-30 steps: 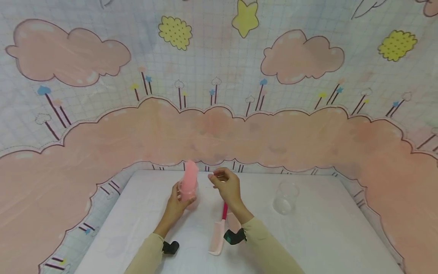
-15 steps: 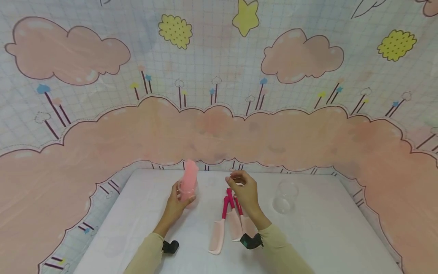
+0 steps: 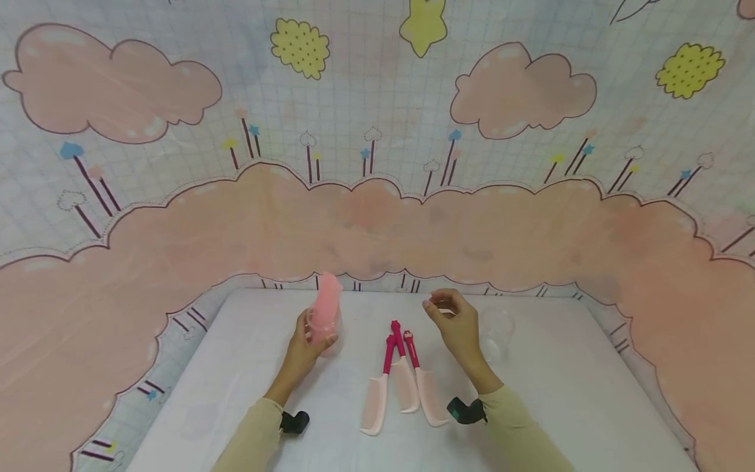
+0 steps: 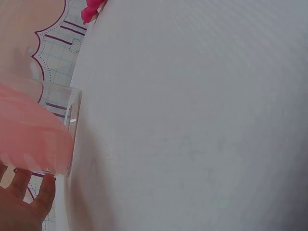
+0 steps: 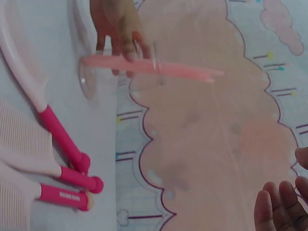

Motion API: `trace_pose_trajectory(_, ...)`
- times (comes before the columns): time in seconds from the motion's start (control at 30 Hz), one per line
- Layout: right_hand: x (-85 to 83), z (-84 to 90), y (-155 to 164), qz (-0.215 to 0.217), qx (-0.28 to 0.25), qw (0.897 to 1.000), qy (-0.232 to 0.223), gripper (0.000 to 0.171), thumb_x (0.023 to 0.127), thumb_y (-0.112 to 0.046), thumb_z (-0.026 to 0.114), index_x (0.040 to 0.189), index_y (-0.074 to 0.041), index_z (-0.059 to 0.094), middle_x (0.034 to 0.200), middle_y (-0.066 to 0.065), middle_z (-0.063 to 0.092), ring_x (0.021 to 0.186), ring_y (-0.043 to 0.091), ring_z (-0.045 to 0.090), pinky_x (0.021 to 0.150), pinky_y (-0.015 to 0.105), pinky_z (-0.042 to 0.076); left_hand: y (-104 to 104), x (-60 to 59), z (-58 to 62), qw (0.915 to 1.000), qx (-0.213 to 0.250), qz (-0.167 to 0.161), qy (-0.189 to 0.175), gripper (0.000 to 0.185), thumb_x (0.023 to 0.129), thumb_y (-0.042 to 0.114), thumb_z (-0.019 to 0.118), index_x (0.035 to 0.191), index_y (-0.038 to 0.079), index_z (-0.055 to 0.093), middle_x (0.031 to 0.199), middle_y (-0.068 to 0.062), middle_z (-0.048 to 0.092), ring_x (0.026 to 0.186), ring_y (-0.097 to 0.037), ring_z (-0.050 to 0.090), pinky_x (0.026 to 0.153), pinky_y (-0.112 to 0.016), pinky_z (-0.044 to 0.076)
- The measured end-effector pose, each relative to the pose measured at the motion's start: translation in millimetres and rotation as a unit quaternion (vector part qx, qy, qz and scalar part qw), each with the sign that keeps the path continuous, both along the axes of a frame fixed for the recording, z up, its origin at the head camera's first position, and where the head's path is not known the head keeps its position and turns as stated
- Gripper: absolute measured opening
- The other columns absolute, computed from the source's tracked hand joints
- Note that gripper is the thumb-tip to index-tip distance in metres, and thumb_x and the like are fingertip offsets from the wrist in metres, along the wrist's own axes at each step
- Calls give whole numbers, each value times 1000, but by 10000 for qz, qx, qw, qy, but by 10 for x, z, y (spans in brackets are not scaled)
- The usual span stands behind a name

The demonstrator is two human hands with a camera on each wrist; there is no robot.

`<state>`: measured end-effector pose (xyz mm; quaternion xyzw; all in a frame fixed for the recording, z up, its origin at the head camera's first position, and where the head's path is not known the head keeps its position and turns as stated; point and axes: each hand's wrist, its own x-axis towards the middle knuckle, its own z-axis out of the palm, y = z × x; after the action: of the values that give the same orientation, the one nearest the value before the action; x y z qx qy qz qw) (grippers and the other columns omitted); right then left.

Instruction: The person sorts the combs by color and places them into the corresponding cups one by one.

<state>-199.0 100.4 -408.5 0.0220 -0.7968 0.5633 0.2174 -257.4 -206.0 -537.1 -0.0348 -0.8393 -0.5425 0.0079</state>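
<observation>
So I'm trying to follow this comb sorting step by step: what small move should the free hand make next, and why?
Probably the right hand should drop to the three pink combs with magenta handles lying flat on the white table and pinch one handle. It hovers above them holding nothing, while the left hand grips the clear plastic cup that already holds pale pink combs upright.

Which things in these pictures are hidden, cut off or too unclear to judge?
- Left hand: the left wrist view shows only fingertips at the frame's corner.
- Cup: how many pink combs stand inside is unclear; they blur together in all views.
- Right hand: the right wrist view cuts it at the bottom edge; whether it pinches something small cannot be told.
- Empty cup: partly hidden behind the right hand, head view.
- Three combs: teeth too small to see.
</observation>
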Motion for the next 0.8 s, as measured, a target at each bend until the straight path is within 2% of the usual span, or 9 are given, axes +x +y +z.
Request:
trace_pose_trajectory(0.1,41,65,91,-71,77,9999,79,21,88,-4,71,105,5,64,101,21,68,90,8,64,74,12,53,3,8,-5,10000,3,-10,-36,93,85,34,76,154,15,17,150,-23,38,133,-41,44,105,-57,45)
trace_pose_trajectory(0.2,36,32,209,-135,142,9996,197,22,87,-3,71,106,6,64,102,22,67,89,4,63,74,12,54,5,11,-4,10000,28,6,-54,94,85,35,76,154,16,16,151,-23,37,135,-41,43,105,-57,44)
trace_pose_trajectory(0.43,-95,-261,579,-305,-109,9993,173,27,87,-7,73,110,3,63,107,18,66,89,-2,60,77,8,52,-13,-19,1,9999,27,-32,-105,94,86,39,75,155,17,15,152,-23,36,136,-41,43,106,-56,45)
trace_pose_trajectory(0.5,-91,-289,658,-350,-67,9992,184,28,88,-9,73,110,3,63,106,17,66,90,-4,60,78,9,52,-19,-21,0,9999,21,-13,-119,94,86,38,75,155,17,15,152,-23,37,136,-41,43,106,-56,45)
trace_pose_trajectory(0.7,-43,-322,846,-678,2,9973,285,26,88,-9,72,110,3,63,104,14,66,92,-4,59,79,9,49,-11,-31,-1,9999,6,-5,-130,93,86,35,76,154,16,16,149,-25,39,131,-43,47,102,-55,48)
trace_pose_trajectory(0.8,1,-302,900,-924,91,9954,252,26,88,-6,72,110,5,64,106,17,66,95,-1,57,84,14,48,-2,-38,0,9999,0,-1,-143,93,86,34,76,154,16,16,148,-25,41,130,-43,48,102,-55,48)
